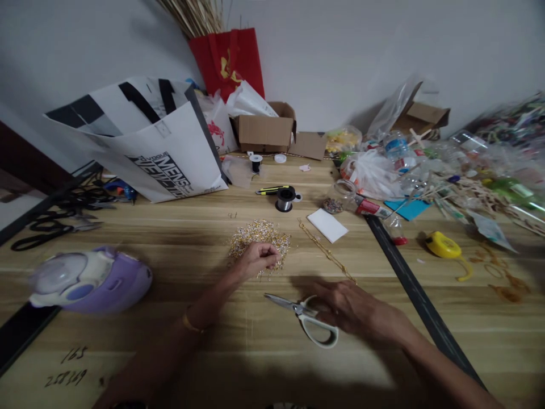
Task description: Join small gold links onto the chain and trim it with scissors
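Note:
Over a pile of small gold and clear beads (255, 233) in the middle of the table is my left hand (258, 258), its fingers pinched together at the near right side of the pile. Whatever lies between those fingertips is too small to make out. White-handled scissors (317, 332) lie nearer to me, their blades pointing left. My right hand (347, 304) is on the scissors, thumb and fingers closed about the upper handle loop, which they partly hide. Just beyond my right hand, a thin gold beaded chain (326, 250) runs away across the wood.
Behind the beads stand a wire spool (285, 200), a yellow-black cutter (272, 190) and a white card (327, 225). A purple-and-white device (106, 284) and pliers (63, 224) are left. Right are a yellow tape measure (443, 245) and heaped plastic bottles (395, 150).

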The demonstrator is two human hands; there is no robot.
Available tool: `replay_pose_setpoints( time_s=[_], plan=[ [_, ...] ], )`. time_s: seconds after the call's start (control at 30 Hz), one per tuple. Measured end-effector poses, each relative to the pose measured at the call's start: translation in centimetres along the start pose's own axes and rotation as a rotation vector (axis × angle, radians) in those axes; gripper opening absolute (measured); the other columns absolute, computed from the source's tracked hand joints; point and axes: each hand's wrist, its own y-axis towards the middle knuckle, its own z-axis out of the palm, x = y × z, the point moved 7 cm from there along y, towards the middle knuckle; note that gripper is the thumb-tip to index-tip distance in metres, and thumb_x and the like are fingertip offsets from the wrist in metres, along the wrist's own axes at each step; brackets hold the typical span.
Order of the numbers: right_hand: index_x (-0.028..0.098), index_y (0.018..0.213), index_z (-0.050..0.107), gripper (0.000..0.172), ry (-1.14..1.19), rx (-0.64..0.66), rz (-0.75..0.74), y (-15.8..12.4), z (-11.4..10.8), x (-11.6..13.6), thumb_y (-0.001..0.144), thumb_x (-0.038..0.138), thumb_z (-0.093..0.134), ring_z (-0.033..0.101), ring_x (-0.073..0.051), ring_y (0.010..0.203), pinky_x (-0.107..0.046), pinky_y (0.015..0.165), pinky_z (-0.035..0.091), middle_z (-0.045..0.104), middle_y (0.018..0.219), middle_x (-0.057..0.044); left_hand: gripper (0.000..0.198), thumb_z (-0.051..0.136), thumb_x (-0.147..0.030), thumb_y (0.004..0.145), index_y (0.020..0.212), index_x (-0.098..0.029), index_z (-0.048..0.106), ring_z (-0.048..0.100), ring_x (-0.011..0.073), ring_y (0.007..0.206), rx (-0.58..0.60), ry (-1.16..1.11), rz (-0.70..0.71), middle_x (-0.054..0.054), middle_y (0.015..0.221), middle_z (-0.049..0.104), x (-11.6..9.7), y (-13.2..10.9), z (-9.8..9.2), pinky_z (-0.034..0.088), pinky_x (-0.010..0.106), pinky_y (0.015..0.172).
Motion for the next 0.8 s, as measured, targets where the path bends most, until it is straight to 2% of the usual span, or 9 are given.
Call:
replay_pose_setpoints(
  time_s=[0.07, 0.13, 0.23, 0.3, 0.43, 0.5, 0.6, 0.67, 0.8],
  plan=[
    [0.026, 0.130, 0.045, 0.048, -0.051, 0.006, -0.007, -0.5, 1.3, 0.8, 0.084, 0.023, 0.058, 0.059, -0.024, 0.106, -0.029, 0.080, 0.046, 0.057, 0.126, -0.010, 0.029, 0.073, -0.039, 0.064, 0.064, -0.012, 0.060, 0.050, 0.0079, 0.050, -0.011, -0.009, -0.015, -0.002, 0.053, 0.056, 0.0, 0.0, 0.0, 0.038, 0.020, 0.050],
    [0.025, 0.136, 0.040, 0.057, -0.148, -0.008, 0.040, -0.6, 2.4, 1.2, 0.082, 0.019, 0.059, 0.056, -0.027, 0.112, -0.032, 0.079, 0.049, 0.052, 0.131, -0.012, 0.031, 0.074, -0.039, 0.062, 0.065, -0.012, 0.061, 0.049, 0.0073, 0.049, -0.019, -0.021, -0.040, -0.003, 0.054, 0.056, 0.0, 0.0, 0.1, 0.039, 0.019, 0.050],
    [0.023, 0.133, 0.044, 0.051, -0.217, -0.030, 0.110, -0.4, 3.2, 1.4, 0.083, 0.016, 0.054, 0.059, -0.026, 0.105, -0.033, 0.077, 0.051, 0.053, 0.130, -0.014, 0.032, 0.074, -0.040, 0.061, 0.064, -0.012, 0.060, 0.049, 0.0073, 0.050, -0.028, -0.036, -0.068, -0.003, 0.054, 0.056, 0.0, -0.1, 0.2, 0.039, 0.020, 0.051],
    [0.022, 0.132, 0.046, 0.050, -0.179, -0.029, 0.105, -0.3, 3.1, 1.6, 0.082, 0.016, 0.053, 0.059, -0.024, 0.104, -0.033, 0.079, 0.051, 0.055, 0.127, -0.013, 0.031, 0.074, -0.040, 0.062, 0.064, -0.012, 0.059, 0.050, 0.0077, 0.051, -0.036, -0.044, -0.072, -0.002, 0.056, 0.056, 0.1, -0.3, 0.2, 0.040, 0.020, 0.052],
    [0.022, 0.128, 0.050, 0.048, 0.092, -0.073, 0.013, -0.4, 1.2, 1.5, 0.081, 0.017, 0.054, 0.055, -0.023, 0.112, -0.032, 0.088, 0.047, 0.054, 0.129, -0.010, 0.029, 0.071, -0.039, 0.064, 0.066, -0.013, 0.059, 0.049, 0.0084, 0.052, -0.092, -0.058, -0.062, -0.003, 0.055, 0.055, 0.2, -1.0, -0.5, 0.040, 0.021, 0.053],
    [0.021, 0.121, 0.056, 0.042, 0.306, -0.064, -0.009, -0.7, 0.3, 0.6, 0.080, 0.016, 0.054, 0.059, -0.020, 0.100, -0.028, 0.082, 0.048, 0.060, 0.119, -0.008, 0.027, 0.069, -0.038, 0.065, 0.067, -0.013, 0.059, 0.049, 0.0090, 0.052, -0.129, -0.056, -0.050, -0.003, 0.055, 0.055, 0.2, -1.5, -0.8, 0.039, 0.022, 0.053],
    [0.020, 0.112, 0.061, 0.035, 0.648, 0.069, 0.013, -0.9, 0.6, -1.3, 0.078, 0.017, 0.056, 0.059, -0.015, 0.077, -0.022, 0.064, 0.047, 0.066, 0.092, -0.003, 0.025, 0.066, -0.037, 0.068, 0.069, -0.013, 0.059, 0.050, 0.0096, 0.054, -0.173, -0.040, -0.031, -0.002, 0.056, 0.056, 0.0, -2.0, -1.2, 0.039, 0.022, 0.055],
    [0.018, 0.116, 0.059, 0.039, 0.841, 0.057, 0.073, -0.9, 0.8, -2.8, 0.077, 0.021, 0.058, 0.058, -0.015, 0.075, -0.022, 0.061, 0.045, 0.064, 0.092, -0.004, 0.025, 0.065, -0.037, 0.069, 0.069, -0.013, 0.059, 0.050, 0.0098, 0.056, -0.189, -0.026, -0.026, -0.002, 0.057, 0.056, 0.0, -2.2, -1.4, 0.040, 0.022, 0.057],
    [0.018, 0.124, 0.056, 0.050, 0.883, -0.053, 0.117, -0.3, 1.0, -3.9, 0.078, 0.035, 0.065, 0.055, -0.015, 0.075, -0.024, 0.064, 0.045, 0.062, 0.087, -0.003, 0.024, 0.065, -0.037, 0.070, 0.067, -0.013, 0.059, 0.050, 0.0099, 0.056, -0.224, -0.033, -0.020, -0.002, 0.056, 0.055, 0.1, -2.3, -1.3, 0.040, 0.022, 0.058]
  ],
)
